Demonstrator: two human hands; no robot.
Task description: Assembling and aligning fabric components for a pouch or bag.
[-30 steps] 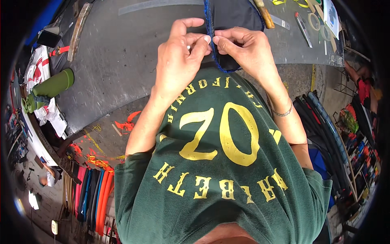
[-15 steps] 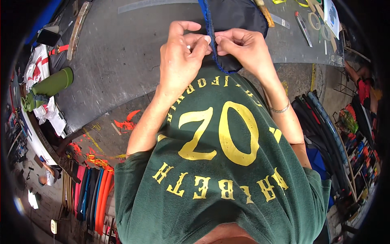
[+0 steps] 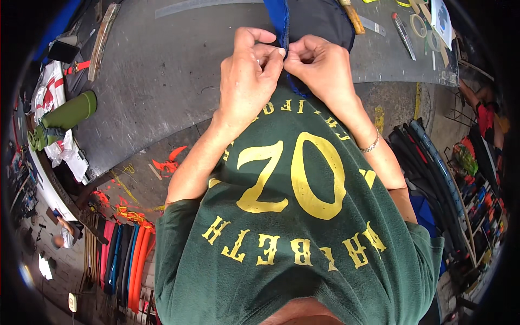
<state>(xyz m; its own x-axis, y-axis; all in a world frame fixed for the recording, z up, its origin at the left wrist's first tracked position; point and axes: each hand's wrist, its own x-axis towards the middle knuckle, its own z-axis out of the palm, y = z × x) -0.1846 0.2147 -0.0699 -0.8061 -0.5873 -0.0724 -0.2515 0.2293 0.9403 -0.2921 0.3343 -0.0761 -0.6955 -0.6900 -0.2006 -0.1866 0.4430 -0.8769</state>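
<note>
A dark fabric piece (image 3: 324, 23) with a blue edge strip (image 3: 277, 20) lies at the table's near side and hangs toward my shirt. My left hand (image 3: 250, 73) pinches the blue edge between thumb and fingertips, its index finger arched above. Close against it on the right, my right hand (image 3: 326, 66) is closed in a pinch on the same edge, the other fingers curled in. The fingertips of both hands nearly meet at the seam. Whether a thread or a small part sits between them is hidden.
Along the dark worktable (image 3: 173, 70) lie a wooden handle (image 3: 353, 19), a metal ruler (image 3: 374, 26), a box cutter (image 3: 403, 35) and tape rolls (image 3: 418, 26). A green cylinder (image 3: 70, 114) rests at left. Fabric rolls (image 3: 138, 262) stand below; another person (image 3: 485, 111) is at far right.
My left hand has shifted slightly right. My right hand's fingers have curled in more tightly. The edge has turned, so a wider blue strip shows above my fingers.
</note>
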